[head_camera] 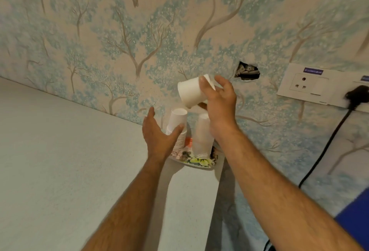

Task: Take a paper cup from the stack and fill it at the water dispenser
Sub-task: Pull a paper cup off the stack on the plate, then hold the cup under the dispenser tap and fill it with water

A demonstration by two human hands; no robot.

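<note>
At the left, the left hand (159, 137) curls loosely around the side of the left stack of paper cups (177, 129), thumb up and fingers touching the nested rims; the likely reason is to steady the stack so it does not tip or lift. This grasp is wide and light, bracing, not clamping. Both stacks stand upside down, bases upward, on a small flower-patterned plate (196, 162) near the corner of the pale countertop (60, 171), against the tree-patterned wallpaper (119, 31). The right stack (202, 135) stands just beside the first, partly behind the right wrist. Above them, the right hand (218, 99) holds one single paper cup (190, 92), thumb across its wall and fingers behind, clear of both stacks. The cup is tilted, its long axis running roughly from upper right to lower left, though which end is the mouth is hard to tell. It will probably need righting before filling. No dispenser is in view. Farther right, a wall socket (303, 86) carries a black plug (357, 94).
</note>
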